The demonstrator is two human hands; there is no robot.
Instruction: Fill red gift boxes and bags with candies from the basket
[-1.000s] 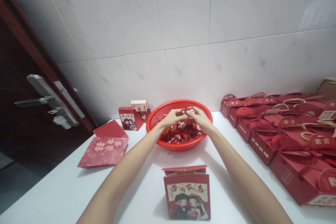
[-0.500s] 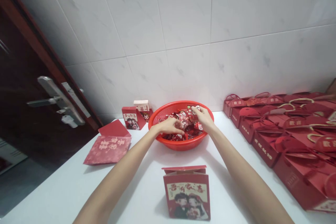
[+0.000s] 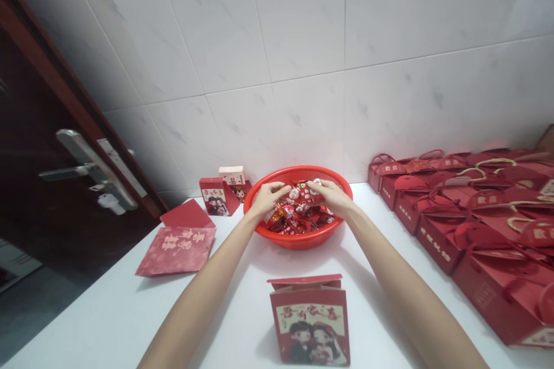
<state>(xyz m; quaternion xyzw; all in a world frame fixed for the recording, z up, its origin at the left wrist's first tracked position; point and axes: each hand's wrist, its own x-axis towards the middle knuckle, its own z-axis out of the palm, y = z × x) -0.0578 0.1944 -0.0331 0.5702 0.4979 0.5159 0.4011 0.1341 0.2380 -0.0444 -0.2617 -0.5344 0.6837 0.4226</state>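
Observation:
A red plastic basket (image 3: 298, 240) holds a pile of red-wrapped candies (image 3: 292, 220), some with gold and white printing. Over its left part, my left hand (image 3: 267, 200) is closed, fingertips bent inward beside the pile; what they hold, if anything, is hidden. From the right, my right hand (image 3: 334, 197) pinches a red candy packet (image 3: 308, 194) between thumb and fingers, above the other sweets. Nearer to me, between my forearms, stands a red gift box (image 3: 311, 323) with a printed cartoon couple and its top flap partly raised.
At left lies a flat red printed envelope-like packet (image 3: 177, 249), its flap spread. Behind it stand a small red couple-print box (image 3: 215, 199) and a cream-topped box (image 3: 232, 174). Rows of red handled boxes (image 3: 437, 242) fill the right side. A tiled wall and door (image 3: 43, 104) border the white table (image 3: 99, 323).
My left hand has risen from the candies, its fingers now turned inward. My right hand has lowered slightly with its packet. The view has shifted a little.

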